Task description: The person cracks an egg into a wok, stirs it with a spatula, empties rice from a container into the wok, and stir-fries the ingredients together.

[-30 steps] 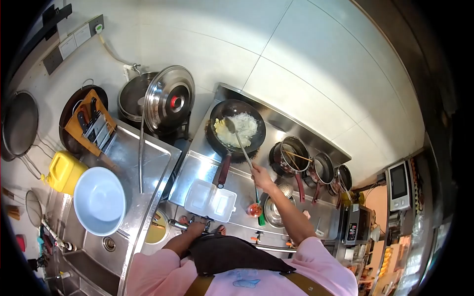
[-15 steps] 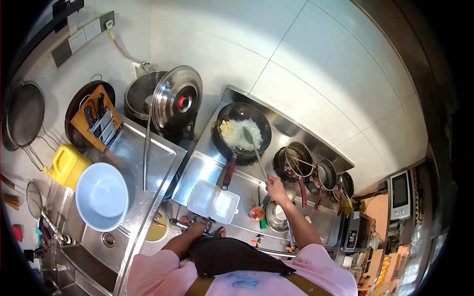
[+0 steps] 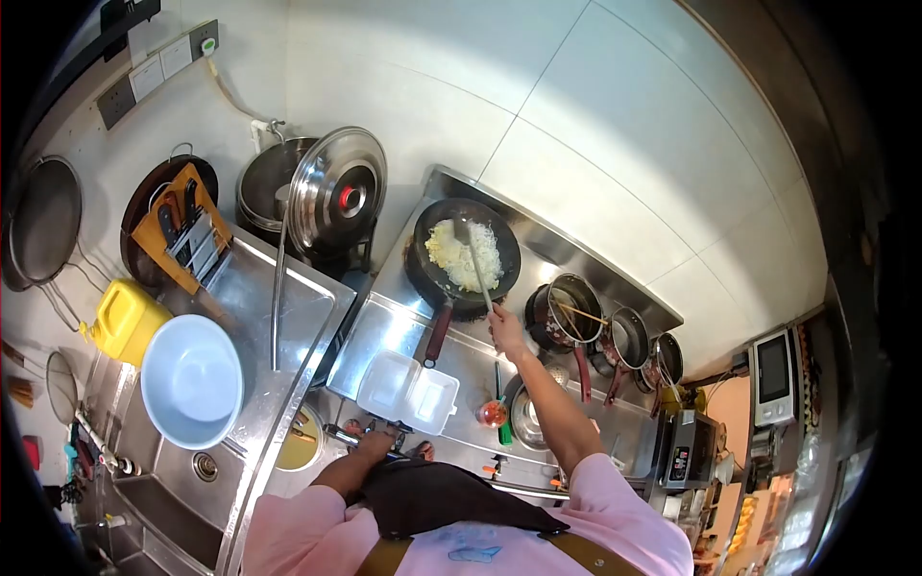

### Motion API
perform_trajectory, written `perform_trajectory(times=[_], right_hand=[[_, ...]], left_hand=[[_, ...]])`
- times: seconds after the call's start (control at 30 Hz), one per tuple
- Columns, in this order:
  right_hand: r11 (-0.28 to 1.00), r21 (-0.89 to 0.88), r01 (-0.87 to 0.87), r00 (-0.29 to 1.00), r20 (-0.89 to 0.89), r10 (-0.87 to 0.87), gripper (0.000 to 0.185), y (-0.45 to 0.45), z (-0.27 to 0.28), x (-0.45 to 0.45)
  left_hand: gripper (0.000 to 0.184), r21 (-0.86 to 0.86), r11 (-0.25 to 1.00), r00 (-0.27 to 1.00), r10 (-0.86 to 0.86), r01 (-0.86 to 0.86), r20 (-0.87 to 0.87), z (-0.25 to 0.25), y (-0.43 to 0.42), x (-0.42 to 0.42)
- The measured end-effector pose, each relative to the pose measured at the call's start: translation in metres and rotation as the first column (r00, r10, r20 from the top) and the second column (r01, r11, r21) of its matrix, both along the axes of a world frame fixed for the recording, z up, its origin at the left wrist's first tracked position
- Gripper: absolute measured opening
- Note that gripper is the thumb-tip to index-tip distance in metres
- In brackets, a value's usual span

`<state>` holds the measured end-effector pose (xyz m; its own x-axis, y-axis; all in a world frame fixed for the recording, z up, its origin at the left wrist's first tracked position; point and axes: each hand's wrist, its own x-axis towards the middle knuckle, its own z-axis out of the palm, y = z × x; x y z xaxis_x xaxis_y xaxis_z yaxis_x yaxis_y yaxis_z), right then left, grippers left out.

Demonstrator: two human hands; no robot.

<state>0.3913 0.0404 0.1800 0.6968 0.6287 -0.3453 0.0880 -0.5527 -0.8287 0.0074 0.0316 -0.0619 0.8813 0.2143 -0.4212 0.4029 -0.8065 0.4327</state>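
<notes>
My right hand (image 3: 506, 331) is closed round the handle of a long metal spatula (image 3: 477, 264). The spatula's head rests in the far part of a black wok (image 3: 507, 252), among pale white food (image 3: 480, 257) with yellow, egg-like pieces at its left. Nobody holds the wok's dark red handle (image 3: 439, 336), which points toward me. At the counter's front edge, my left hand (image 3: 376, 444) is curled beside the metal valve fittings; what its fingers grip is hidden. Just beyond that hand lies an open white takeaway box (image 3: 408, 392).
Right of the wok stand several pans (image 3: 567, 312), one holding chopsticks. A red-topped jar (image 3: 492, 414) and a metal bowl (image 3: 526, 418) sit nearer. At left are a light blue basin (image 3: 192, 382), a yellow jug (image 3: 128, 322), a knife rack (image 3: 182, 230) and a large pot lid (image 3: 336, 192).
My right hand has moved up and left, pushing the spatula's head toward the wok's far side. The white food is gathered closer together. My left hand stays at the front edge.
</notes>
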Motion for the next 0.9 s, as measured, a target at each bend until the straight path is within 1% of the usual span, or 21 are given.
perform_trajectory(times=[0.03, 0.07, 0.13, 0.17, 0.2, 0.23, 0.3, 0.33, 0.4, 0.5, 0.53, 0.57, 0.6, 0.63, 0.7, 0.73, 0.83, 0.9], right_hand=[[1.0, -0.02, 0.013, 0.997, 0.076, -0.012, 0.032, -0.001, 0.001, 0.0], [0.999, -0.028, 0.015, 0.999, 0.042, -0.014, 0.035, -0.003, 0.001, 0.0], [0.999, 0.03, -0.032, 0.993, -0.116, 0.035, 0.035, -0.017, 0.004, -0.006], [0.997, 0.06, -0.047, 0.979, -0.194, 0.057, 0.035, -0.023, 0.014, -0.013], [0.996, 0.038, -0.082, 0.976, -0.197, 0.088, 0.037, -0.031, 0.026, -0.017], [0.995, 0.035, -0.091, 0.986, -0.139, 0.095, 0.039, -0.036, 0.025, -0.015], [0.993, 0.028, -0.111, 0.993, -0.027, 0.112, 0.041, -0.053, 0.01, -0.014], [0.996, 0.004, -0.088, 0.993, -0.074, 0.088, 0.04, -0.06, 0.012, -0.021], [0.998, -0.045, -0.046, 0.986, -0.164, 0.038, 0.038, -0.073, 0.027, -0.038], [0.994, -0.033, -0.104, 0.967, -0.235, 0.094, 0.029, -0.097, 0.029, -0.039], [0.994, -0.055, -0.096, 0.993, -0.074, 0.092, 0.028, -0.095, 0.023, -0.037], [0.994, -0.074, -0.079, 0.993, 0.086, 0.086, 0.027, -0.091, 0.012, -0.035], [0.994, -0.089, -0.06, 0.966, 0.246, 0.08, 0.025, -0.087, 0.003, -0.032], [0.998, -0.062, -0.022, 0.991, 0.131, 0.03, 0.026, -0.079, 0.004, -0.033], [0.998, -0.027, 0.061, 0.991, -0.114, -0.064, 0.027, -0.058, 0.015, -0.041], [0.998, 0.041, 0.04, 0.984, -0.174, -0.032, 0.025, -0.051, 0.031, -0.048], [0.989, 0.133, 0.062, 0.985, -0.167, -0.039, 0.025, -0.021, 0.018, -0.029], [0.995, 0.061, 0.08, 0.992, -0.103, -0.074, 0.027, -0.002, 0.008, -0.028]], left_hand=[[0.019, 0.007, 1.0, 1.0, -0.004, 0.004, 0.013, 0.002, 0.002, 0.001], [0.021, -0.012, 1.0, 1.0, -0.022, 0.022, 0.008, 0.005, 0.004, 0.001], [0.031, -0.05, 0.997, 0.998, -0.064, 0.064, 0.0, 0.012, 0.007, 0.002], [0.03, -0.055, 0.997, 0.998, -0.061, 0.061, 0.001, 0.011, 0.007, 0.002], [0.03, -0.062, 0.996, 0.998, -0.057, 0.057, 0.003, 0.009, 0.007, 0.001], [0.03, -0.068, 0.997, 0.999, -0.046, 0.047, 0.006, 0.007, 0.006, 0.002], [0.021, -0.042, 0.999, 0.998, -0.011, 0.013, 0.054, -0.001, 0.002, -0.001], [0.018, -0.027, 1.0, 0.997, 0.007, -0.005, 0.078, -0.003, 0.002, -0.002], [0.018, -0.038, 0.999, 0.998, -0.015, 0.018, 0.061, -0.001, 0.005, -0.001], [0.018, -0.052, 0.998, 0.998, -0.018, 0.022, 0.06, 0.002, 0.004, -0.001], [0.018, -0.053, 0.998, 0.998, -0.013, 0.017, 0.065, 0.003, 0.005, 0.0], [0.02, -0.07, 0.997, 0.998, -0.036, 0.039, 0.043, 0.006, 0.005, -0.001], [0.022, -0.084, 0.995, 0.998, -0.058, 0.06, 0.023, 0.009, 0.007, 0.0], [0.024, -0.096, 0.992, 0.997, -0.077, 0.077, 0.005, 0.012, 0.01, 0.004], [0.024, -0.127, 0.992, 0.999, -0.021, 0.025, 0.037, 0.01, 0.01, 0.003], [0.023, -0.144, 0.99, 0.999, 0.005, 0.002, 0.053, 0.007, 0.009, 0.002], [0.022, -0.208, 0.973, 0.987, 0.122, -0.098, 0.106, -0.001, 0.006, -0.003], [0.023, -0.242, 0.963, 0.981, 0.151, -0.118, 0.12, 0.0, 0.001, -0.009]])
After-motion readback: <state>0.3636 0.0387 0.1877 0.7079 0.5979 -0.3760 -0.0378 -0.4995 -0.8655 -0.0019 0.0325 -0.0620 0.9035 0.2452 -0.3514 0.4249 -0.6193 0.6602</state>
